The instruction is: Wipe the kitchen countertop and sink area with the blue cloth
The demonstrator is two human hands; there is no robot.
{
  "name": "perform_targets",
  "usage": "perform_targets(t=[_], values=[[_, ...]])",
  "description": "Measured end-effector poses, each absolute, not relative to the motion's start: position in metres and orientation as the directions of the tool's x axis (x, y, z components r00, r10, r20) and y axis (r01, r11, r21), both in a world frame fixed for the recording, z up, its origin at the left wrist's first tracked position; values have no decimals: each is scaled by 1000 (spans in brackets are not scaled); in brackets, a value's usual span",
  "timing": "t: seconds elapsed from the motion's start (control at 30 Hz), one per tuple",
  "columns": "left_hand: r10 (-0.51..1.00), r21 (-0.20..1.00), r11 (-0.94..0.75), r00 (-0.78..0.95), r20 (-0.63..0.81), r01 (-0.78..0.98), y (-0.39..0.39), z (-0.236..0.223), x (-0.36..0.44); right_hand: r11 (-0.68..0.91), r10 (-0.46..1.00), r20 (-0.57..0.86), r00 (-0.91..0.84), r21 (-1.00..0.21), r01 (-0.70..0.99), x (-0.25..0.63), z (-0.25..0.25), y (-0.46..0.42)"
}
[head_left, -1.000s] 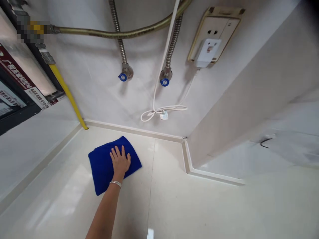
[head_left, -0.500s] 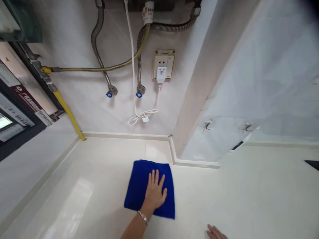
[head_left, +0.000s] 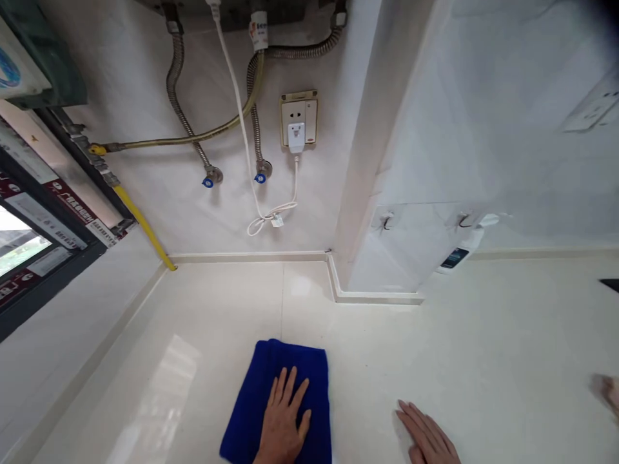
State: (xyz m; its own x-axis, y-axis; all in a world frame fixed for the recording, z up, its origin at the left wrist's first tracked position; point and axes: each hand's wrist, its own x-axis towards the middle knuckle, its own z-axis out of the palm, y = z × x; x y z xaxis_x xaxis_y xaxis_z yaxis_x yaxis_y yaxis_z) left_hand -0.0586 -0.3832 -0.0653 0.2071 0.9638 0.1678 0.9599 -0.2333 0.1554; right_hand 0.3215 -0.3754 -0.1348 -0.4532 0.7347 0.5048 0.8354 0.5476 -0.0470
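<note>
My left hand (head_left: 285, 415) lies flat, palm down, on a folded blue cloth (head_left: 309, 367), its fingers spread. The cloth rests on the glossy cream countertop (head_left: 377, 361). To the right, apart from the cloth, my right hand (head_left: 428, 435) is stretched out low over or on the same surface, with its fingers close together. Nothing shows in that hand, though its wrist is out of frame.
A raised ledge (head_left: 382, 298) runs around the jutting wall corner. Behind the corner stands a white bottle (head_left: 457, 256). A yellow pipe (head_left: 149, 232) meets the surface at left. A plugged-in socket (head_left: 298, 119) and hoses are above. Something blurred (head_left: 610, 390) is at the right edge.
My left hand and the blue cloth have come back toward me. More of my right hand shows. The view has shifted, revealing more of the bottle.
</note>
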Motion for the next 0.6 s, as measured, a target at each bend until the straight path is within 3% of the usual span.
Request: perform_targets(t=[0.2, 0.33, 0.43, 0.6], values=[[958, -42, -91, 99, 268, 995, -427, -77, -133, 537, 751, 501, -429, -85, 840, 318, -130, -376], [953, -122, -65, 98, 287, 990, -426, -76, -138, 530, 771, 474, -426, -106, 841, 319, -131, -378], [951, -114, -122, 149, 270, 986, -407, -70, -116, 517, 789, 451, -417, -120, 848, 320, -132, -380], [951, 30, -234, 222, 214, 972, -357, -64, -66, 518, 795, 435, -423, -122, 847, 319, -130, -381]])
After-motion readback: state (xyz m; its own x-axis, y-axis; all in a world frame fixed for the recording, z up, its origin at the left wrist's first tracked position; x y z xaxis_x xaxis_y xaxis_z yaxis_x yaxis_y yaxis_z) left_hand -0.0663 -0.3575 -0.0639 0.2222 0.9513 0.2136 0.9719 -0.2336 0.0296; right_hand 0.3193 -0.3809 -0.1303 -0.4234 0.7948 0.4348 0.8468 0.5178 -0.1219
